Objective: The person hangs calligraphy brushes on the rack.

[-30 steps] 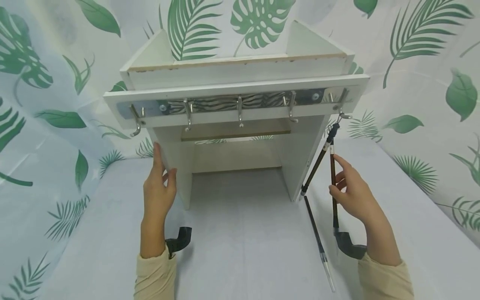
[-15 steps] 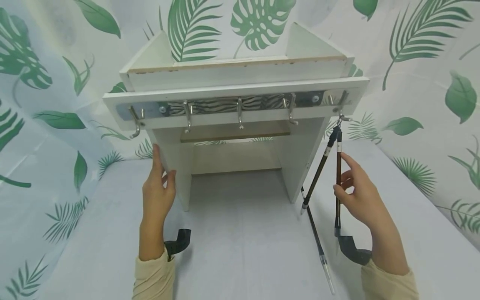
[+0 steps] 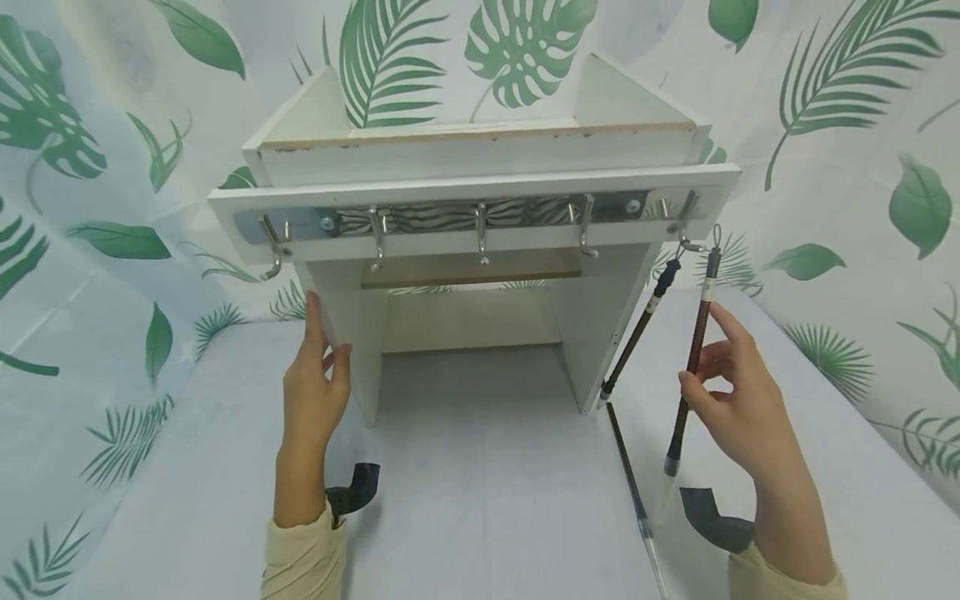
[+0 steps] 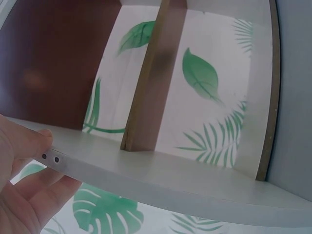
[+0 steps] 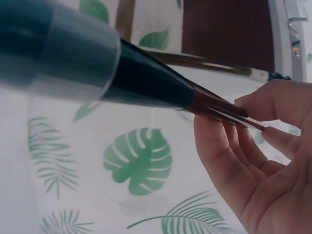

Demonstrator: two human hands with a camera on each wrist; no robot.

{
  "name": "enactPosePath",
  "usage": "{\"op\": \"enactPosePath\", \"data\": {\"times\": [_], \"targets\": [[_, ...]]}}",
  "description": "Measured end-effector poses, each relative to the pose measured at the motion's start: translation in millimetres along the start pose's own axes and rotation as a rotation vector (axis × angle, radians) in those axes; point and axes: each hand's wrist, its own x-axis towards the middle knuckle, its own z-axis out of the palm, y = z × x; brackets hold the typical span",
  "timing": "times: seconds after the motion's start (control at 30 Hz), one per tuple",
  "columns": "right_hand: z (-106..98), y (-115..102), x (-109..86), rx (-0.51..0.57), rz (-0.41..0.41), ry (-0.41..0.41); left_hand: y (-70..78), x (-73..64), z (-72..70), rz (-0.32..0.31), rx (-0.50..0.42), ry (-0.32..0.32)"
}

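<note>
My right hand (image 3: 742,408) pinches a dark-handled calligraphy brush (image 3: 698,342) between thumb and fingers, its capped tip pointing down. The brush's cord loop stands just right of the end hook (image 3: 692,245). In the right wrist view the clear cap (image 5: 73,58) looms close to the camera. A second calligraphy brush (image 3: 637,333) hangs by its loop from that hook, and a third (image 3: 628,462) lies on the white cloth below. My left hand (image 3: 309,387) holds the left side panel of a white shelf unit (image 4: 112,165), thumb on one face, fingers on the other.
Across the front of the shelf unit runs a hook rail (image 3: 442,233) with several metal hooks. A brown-edged shelf board (image 3: 472,271) spans the inside. White cloth (image 3: 480,500) covers the surface, and leaf-printed cloth (image 3: 847,208) hangs around. Black curved mounts (image 3: 352,492) jut from both wrists.
My right hand has moved right with the brush, whose loop has come away from the end hook. The second brush swung a little. My left hand has stayed on the panel.
</note>
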Motion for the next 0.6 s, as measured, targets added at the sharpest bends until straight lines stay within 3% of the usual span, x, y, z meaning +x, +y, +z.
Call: {"op": "enactPosePath", "data": {"times": [0.3, 0.6], "targets": [[-4, -14, -5.0, 0.047, -0.040, 0.026, 0.7, -0.5, -0.2, -0.008, 0.008, -0.005], [-5, -25, -8.2, 0.066, -0.129, 0.061, 2.3, 0.1, -1.2, -0.003, 0.003, 0.003]]}}
